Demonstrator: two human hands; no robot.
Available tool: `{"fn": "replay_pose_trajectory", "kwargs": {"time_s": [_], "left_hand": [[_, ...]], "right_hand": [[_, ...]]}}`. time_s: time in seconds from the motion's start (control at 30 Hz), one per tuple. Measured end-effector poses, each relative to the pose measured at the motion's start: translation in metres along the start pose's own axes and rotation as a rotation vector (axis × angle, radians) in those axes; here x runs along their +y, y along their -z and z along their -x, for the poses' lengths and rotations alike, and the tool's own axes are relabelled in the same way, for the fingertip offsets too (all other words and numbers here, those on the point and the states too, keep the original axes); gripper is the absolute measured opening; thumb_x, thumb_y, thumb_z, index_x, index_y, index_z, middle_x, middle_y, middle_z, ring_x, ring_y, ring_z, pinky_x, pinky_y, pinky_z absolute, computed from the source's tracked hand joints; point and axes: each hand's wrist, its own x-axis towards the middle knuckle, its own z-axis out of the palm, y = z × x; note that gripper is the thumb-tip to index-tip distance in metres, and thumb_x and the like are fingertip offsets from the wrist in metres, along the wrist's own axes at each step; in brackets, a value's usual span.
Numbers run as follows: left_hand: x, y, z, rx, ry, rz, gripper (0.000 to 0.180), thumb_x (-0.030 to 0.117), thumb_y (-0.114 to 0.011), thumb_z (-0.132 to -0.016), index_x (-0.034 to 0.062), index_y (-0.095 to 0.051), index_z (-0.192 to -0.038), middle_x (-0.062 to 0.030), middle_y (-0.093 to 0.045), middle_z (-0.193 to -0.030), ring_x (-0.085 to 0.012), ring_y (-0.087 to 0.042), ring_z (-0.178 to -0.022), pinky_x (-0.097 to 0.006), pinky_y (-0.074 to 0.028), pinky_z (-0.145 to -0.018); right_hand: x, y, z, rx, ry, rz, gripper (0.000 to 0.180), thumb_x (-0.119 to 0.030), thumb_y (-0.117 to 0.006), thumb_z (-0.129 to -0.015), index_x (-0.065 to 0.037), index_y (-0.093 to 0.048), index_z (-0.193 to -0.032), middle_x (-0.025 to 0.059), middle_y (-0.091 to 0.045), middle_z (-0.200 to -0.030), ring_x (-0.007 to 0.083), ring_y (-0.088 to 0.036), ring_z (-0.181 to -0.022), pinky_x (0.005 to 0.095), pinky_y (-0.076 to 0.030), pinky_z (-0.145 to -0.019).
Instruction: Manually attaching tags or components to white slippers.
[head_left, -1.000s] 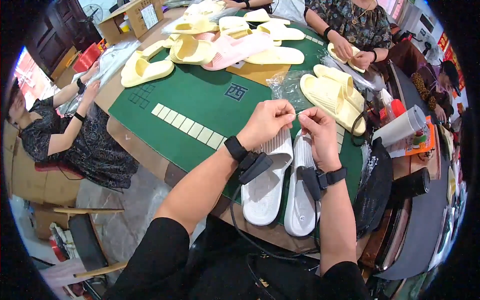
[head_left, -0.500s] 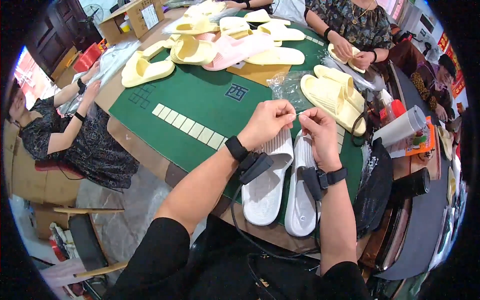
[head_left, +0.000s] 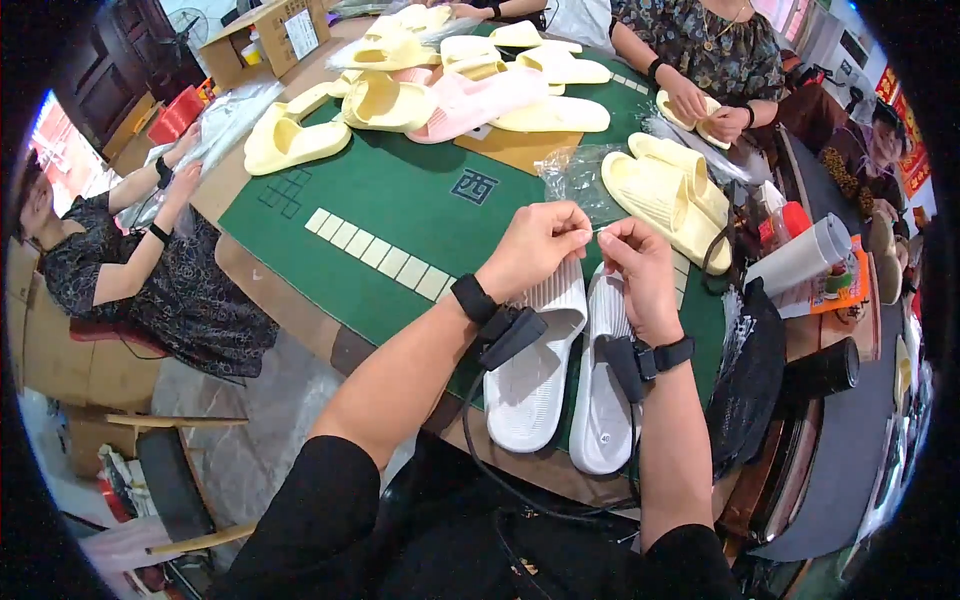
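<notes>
A pair of white slippers lies in front of me, the left slipper beside the right slipper, toes pointing toward me. Over their far ends, my left hand and my right hand almost meet, each with thumb and forefinger pinched. Between the fingertips shows a short, thin whitish strand, too small to make out fully. My hands hide part of the slippers' straps. Both wrists wear black bands with small dark devices and a cable.
Yellow slippers and clear plastic bags lie beyond my hands on the green mat. A pink slipper sits among several yellow ones. At right are a white tumbler and a black bag. Other people work around the table.
My hands hold nearly the same pinched position over the white slippers. At the far right, a person's head and arm have shifted slightly.
</notes>
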Motion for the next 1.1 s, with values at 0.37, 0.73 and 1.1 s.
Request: {"fn": "replay_pose_trajectory", "kwargs": {"time_s": [0.37, 0.73, 1.1], "left_hand": [[-0.0032, 0.0005, -0.0003, -0.017, -0.005, 0.030, 0.008, 0.006, -0.061, -0.092, -0.0010, -0.061, -0.090, -0.0021, -0.063, -0.075, -0.0076, -0.059, -0.071, -0.023, -0.048, -0.065], [-0.0036, 0.0006, 0.0001, -0.043, 0.004, 0.026, 0.007, 0.005, -0.060, -0.091, -0.0012, -0.061, -0.089, -0.0021, -0.063, -0.074, -0.0077, -0.058, -0.069, -0.023, -0.048, -0.064], [-0.0043, -0.0004, 0.0004, -0.021, -0.008, 0.011, 0.006, 0.004, -0.059, -0.091, -0.0011, -0.061, -0.088, -0.0017, -0.062, -0.073, -0.0075, -0.057, -0.067, -0.023, -0.047, -0.062]], "right_hand": [[-0.0046, -0.0032, 0.0025, 0.011, -0.013, 0.021, 0.004, -0.004, -0.067, -0.085, -0.005, -0.064, -0.085, -0.0029, -0.058, -0.073, 0.0059, -0.049, -0.061, 0.0203, -0.039, -0.056], [-0.0042, -0.0007, 0.0020, 0.013, -0.031, 0.018, 0.006, -0.006, -0.069, -0.083, -0.007, -0.063, -0.082, -0.0041, -0.057, -0.071, 0.0047, -0.049, -0.059, 0.0197, -0.037, -0.051], [-0.0055, -0.0025, 0.0026, 0.002, -0.053, 0.006, 0.006, -0.005, -0.068, -0.084, -0.007, -0.063, -0.081, -0.0044, -0.056, -0.070, 0.0037, -0.048, -0.058, 0.0192, -0.037, -0.050]]}}
